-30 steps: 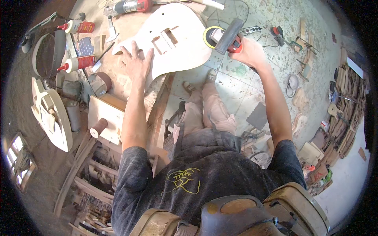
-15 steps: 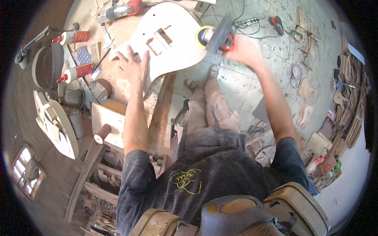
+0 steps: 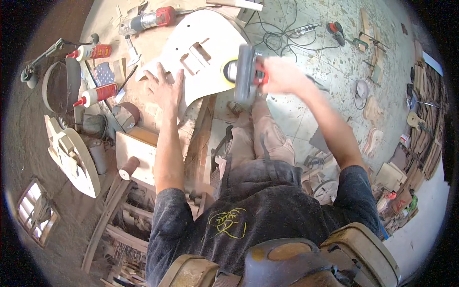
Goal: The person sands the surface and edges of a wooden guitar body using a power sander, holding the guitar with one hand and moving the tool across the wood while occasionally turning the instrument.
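An unpainted electric guitar body (image 3: pixel 224 36) is laid flat on a counter (image 3: pixel 155 44), between 11 and 12 o'clock from the person; its 4 o'clock side is left projecting past the counter's edge. Pickup cavities and small round holes are seen in its upper face. The left hand (image 3: pixel 166 91) is spread flat on the body at 7 to 8 o'clock, its fingers splayed and nothing gripped. By the right hand (image 3: pixel 283 75), which is blurred, the red grip of a handheld power sander (image 3: pixel 245 74) is firmly clasped. The sander's yellow-rimmed pad is held at the body's 4 o'clock edge; whether contact is made cannot be told.

Around the guitar body, a grey-and-red power tool (image 3: pixel 152 20) is placed at 10 o'clock, and red-nozzled squeeze bottles are seen at 9 o'clock (image 3: pixel 94 51) and just below that (image 3: pixel 99 94). A second guitar body (image 3: pixel 79 160) is seen at 8 o'clock. Between 2 and 3 o'clock, a power strip (image 3: pixel 304 29) is set on the tiled floor (image 3: pixel 299 103), with black cables (image 3: pixel 273 43) tangled beside it.
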Tool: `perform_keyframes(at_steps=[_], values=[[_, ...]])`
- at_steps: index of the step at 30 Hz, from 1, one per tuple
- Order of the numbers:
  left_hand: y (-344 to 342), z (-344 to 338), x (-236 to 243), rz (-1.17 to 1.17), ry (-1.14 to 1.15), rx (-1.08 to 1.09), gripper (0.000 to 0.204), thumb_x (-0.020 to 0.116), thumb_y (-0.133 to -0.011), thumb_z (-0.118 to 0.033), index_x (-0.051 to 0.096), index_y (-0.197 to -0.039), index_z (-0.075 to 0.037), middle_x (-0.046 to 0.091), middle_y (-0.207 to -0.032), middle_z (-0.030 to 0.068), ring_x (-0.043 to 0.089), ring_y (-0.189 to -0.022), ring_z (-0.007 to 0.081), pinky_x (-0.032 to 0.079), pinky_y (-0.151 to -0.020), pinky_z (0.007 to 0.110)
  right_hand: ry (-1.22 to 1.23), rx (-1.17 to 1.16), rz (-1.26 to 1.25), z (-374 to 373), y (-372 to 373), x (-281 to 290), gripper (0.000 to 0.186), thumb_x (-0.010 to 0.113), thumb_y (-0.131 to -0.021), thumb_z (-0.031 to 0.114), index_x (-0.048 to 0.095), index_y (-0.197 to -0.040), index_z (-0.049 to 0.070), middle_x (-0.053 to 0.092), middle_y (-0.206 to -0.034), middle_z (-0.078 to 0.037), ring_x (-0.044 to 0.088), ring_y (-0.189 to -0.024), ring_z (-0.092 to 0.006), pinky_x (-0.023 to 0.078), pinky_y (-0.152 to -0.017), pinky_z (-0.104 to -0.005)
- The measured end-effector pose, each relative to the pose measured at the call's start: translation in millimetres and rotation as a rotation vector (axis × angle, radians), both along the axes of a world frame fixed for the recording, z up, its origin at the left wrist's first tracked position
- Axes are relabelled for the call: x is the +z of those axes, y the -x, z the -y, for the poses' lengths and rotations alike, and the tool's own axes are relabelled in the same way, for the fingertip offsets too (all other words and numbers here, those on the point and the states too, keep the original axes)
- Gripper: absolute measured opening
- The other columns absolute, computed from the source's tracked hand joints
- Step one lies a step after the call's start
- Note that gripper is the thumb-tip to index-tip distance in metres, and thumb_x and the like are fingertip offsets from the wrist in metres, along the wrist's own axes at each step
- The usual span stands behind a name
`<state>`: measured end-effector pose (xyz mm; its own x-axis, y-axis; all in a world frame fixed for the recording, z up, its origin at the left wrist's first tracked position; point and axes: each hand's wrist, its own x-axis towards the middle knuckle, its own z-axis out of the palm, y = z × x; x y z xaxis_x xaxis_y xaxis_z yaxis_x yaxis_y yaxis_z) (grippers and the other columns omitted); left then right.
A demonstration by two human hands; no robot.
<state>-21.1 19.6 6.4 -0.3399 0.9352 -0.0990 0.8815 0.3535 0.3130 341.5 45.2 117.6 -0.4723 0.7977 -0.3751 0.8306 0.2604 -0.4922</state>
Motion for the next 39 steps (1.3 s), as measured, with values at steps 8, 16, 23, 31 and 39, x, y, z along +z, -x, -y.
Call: perform_keyframes(at_steps=[8,16,23,31,39], values=[[-2.6,-2.2,-0.4,-0.084,0.005,-0.013,0.095,0.06,-0.084,-0.074,0.034,-0.161,-0.023,0.009,-0.169,0.0253,0.025,-0.152,0.0431,0.015,-0.125,0.057,-0.252,-0.166,0.092,-79.9,-37.9,-23.3,0.048,0.073,-0.072,0.044,0.067,-0.094,0.002,0.071,-0.082,-0.023,0.071,-0.084,-0.0416,0.057,-0.074,-0.0487],[-0.1,1.9,-0.6,-0.069,0.014,-0.014,0.096,0.06,-0.085,-0.073,0.034,-0.161,-0.021,0.01,-0.169,0.0267,0.024,-0.153,0.043,0.014,-0.124,0.058,0.019,0.077,0.049,27.8,8.2,7.7,0.042,0.072,-0.077,0.045,0.07,-0.091,0.005,0.072,-0.081,-0.022,0.072,-0.079,-0.0395,0.059,-0.07,-0.0474],[0.0,-3.2,-6.5,-0.082,0.006,-0.043,0.094,0.056,-0.087,-0.074,0.032,-0.161,-0.022,0.012,-0.167,0.0286,0.023,-0.152,0.0461,0.02,-0.121,0.057,-0.148,-0.193,0.089,-53.6,-42.5,-27.8,0.048,0.074,-0.072,0.043,0.067,-0.099,0.004,0.071,-0.082,-0.023,0.071,-0.081,-0.0398,0.057,-0.073,-0.0483],[3.2,2.1,-3.5,-0.102,0.008,-0.031,0.094,0.058,-0.088,-0.073,0.034,-0.161,-0.02,0.013,-0.168,0.028,0.025,-0.149,0.0468,0.019,-0.121,0.057,0.007,-0.151,0.022,6.4,-34.3,-32.7,0.042,0.077,-0.073,0.046,0.071,-0.092,0.009,0.071,-0.076,-0.02,0.072,-0.075,-0.0387,0.058,-0.068,-0.0462],[-1.2,-2.1,-3.2,-0.118,0.002,-0.051,0.092,0.058,-0.088,-0.072,0.034,-0.161,-0.02,0.013,-0.168,0.0268,0.027,-0.149,0.0472,0.019,-0.122,0.058,0.049,-0.255,0.014,-26.0,-62.4,-37.2,0.036,0.076,-0.071,0.034,0.065,-0.085,0.003,0.067,-0.07,-0.021,0.068,-0.071,-0.0415,0.053,-0.065,-0.05]])
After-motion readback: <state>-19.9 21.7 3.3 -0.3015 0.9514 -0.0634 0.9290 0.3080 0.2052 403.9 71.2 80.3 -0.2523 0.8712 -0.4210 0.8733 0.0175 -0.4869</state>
